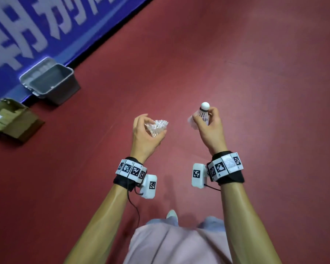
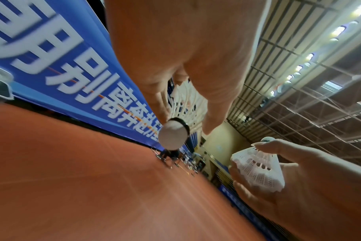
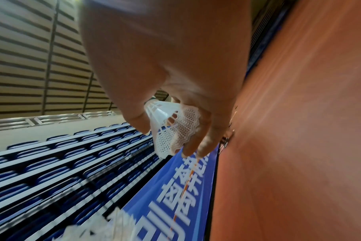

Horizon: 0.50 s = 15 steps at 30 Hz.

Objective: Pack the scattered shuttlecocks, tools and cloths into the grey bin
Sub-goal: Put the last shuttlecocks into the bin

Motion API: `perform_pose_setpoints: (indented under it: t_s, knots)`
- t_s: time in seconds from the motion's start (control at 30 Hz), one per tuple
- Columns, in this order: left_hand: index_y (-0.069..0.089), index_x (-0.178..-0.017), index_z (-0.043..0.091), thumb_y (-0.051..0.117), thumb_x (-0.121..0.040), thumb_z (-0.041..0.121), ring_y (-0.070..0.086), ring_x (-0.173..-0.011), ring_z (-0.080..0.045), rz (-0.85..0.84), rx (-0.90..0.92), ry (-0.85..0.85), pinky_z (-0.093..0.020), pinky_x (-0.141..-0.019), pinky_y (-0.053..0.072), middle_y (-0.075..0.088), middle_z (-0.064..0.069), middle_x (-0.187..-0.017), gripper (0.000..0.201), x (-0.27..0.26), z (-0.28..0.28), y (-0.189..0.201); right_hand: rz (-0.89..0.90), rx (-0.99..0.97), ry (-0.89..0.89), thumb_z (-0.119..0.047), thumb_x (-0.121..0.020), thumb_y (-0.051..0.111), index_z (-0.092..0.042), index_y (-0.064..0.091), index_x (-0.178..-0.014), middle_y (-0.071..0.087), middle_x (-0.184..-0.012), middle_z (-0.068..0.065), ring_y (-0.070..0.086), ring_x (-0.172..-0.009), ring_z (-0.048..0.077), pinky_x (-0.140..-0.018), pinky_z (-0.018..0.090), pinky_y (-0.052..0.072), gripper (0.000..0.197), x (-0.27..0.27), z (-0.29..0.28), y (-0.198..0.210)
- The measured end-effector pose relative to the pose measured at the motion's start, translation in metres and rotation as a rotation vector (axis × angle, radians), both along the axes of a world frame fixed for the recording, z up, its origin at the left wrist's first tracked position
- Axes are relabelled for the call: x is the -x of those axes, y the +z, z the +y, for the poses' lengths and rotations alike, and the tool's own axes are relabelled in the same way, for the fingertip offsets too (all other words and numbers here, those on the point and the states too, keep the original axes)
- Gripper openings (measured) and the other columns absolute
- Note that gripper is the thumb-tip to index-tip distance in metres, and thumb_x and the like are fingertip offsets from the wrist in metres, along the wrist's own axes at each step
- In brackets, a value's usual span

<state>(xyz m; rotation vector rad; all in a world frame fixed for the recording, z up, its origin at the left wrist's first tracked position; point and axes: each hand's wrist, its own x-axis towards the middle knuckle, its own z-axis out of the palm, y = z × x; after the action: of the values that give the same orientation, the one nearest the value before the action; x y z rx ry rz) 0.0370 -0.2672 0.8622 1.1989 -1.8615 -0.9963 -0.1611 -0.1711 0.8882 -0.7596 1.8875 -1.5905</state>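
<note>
Each hand carries one shuttlecock, probably so that two go to the bin in one walk. The left hand (image 1: pixel 147 134) curls its grip round a shuttlecock (image 1: pixel 157 126) whose white skirt sticks out past the fingers. The right hand (image 1: pixel 210 126) pinches a second shuttlecock (image 1: pixel 204 111) by the skirt, with the round tip pointing up and away.

The grey bin (image 1: pixel 51 82) stands open, well apart, ahead and to the left of the left grip, against a blue banner (image 1: pixel 27 25). A cardboard box (image 1: pixel 11 119) sits just beside the bin. Only bare red floor (image 1: pixel 217 63) lies between the hands and the bin, so nothing seems to block the way.
</note>
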Motion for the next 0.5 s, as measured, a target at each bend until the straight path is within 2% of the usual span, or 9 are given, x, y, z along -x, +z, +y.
perform_pose_setpoints:
  t_s: [0.07,0.13,0.23,0.3,0.4,0.5]
  knots:
    - [0.056,-0.119,0.026,0.089,-0.069,0.033,0.059,-0.119,-0.017,0.03,0.006,0.089,-0.042,-0.099,0.053,0.049,0.008,-0.132,0.059,-0.024,-0.021,0.001,0.008,0.0,0.09,-0.033,-0.095,0.068,-0.019,0.054,-0.114,0.064,-0.093,-0.01,0.06,-0.08,0.003,-0.082,0.032,0.053,0.027,-0.021,-0.034,-0.002]
    - [0.052,-0.131,0.029,0.089,-0.068,0.035,0.059,-0.119,-0.016,0.019,-0.006,0.18,-0.04,-0.1,0.053,0.052,0.009,-0.132,0.073,-0.046,-0.039,0.003,0.012,-0.005,0.194,-0.036,-0.096,0.068,-0.021,0.053,-0.115,0.066,-0.096,-0.007,0.063,-0.083,0.004,-0.085,0.036,0.054,0.029,-0.039,-0.063,-0.006]
    - [0.06,-0.126,0.027,0.09,-0.069,0.032,0.06,-0.111,-0.012,-0.012,-0.012,0.263,-0.04,-0.098,0.052,0.061,0.007,-0.122,0.064,-0.066,-0.062,0.003,0.018,-0.019,0.338,-0.05,-0.092,0.069,-0.025,0.053,-0.114,0.07,-0.1,-0.001,0.069,-0.093,0.016,-0.09,0.049,0.058,0.037,-0.057,-0.106,-0.013]
    - [0.061,-0.119,0.027,0.09,-0.07,0.028,0.06,-0.106,-0.011,-0.019,-0.012,0.324,-0.037,-0.095,0.052,0.063,0.007,-0.116,0.057,-0.071,-0.077,0.001,0.015,-0.025,0.404,-0.057,-0.088,0.069,-0.027,0.053,-0.114,0.07,-0.101,-0.001,0.07,-0.096,0.019,-0.09,0.053,0.058,0.042,-0.062,-0.137,-0.016]
    - [0.056,-0.118,0.025,0.089,-0.073,0.02,0.063,-0.096,-0.006,0.014,-0.033,0.387,-0.026,-0.084,0.053,0.065,0.009,-0.109,0.056,-0.068,-0.106,0.0,-0.003,-0.002,0.459,-0.059,-0.087,0.069,-0.029,0.052,-0.114,0.07,-0.102,-0.004,0.07,-0.097,0.015,-0.09,0.051,0.059,0.044,-0.059,-0.191,-0.019]
    - [0.053,-0.123,0.021,0.088,-0.075,0.014,0.062,-0.089,0.004,0.02,-0.045,0.449,-0.011,-0.077,0.047,0.064,0.014,-0.105,0.059,-0.055,-0.145,0.0,0.001,0.017,0.506,-0.049,-0.091,0.07,-0.024,0.053,-0.111,0.069,-0.097,-0.006,0.066,-0.085,0.008,-0.085,0.041,0.059,0.037,-0.045,-0.246,-0.023]
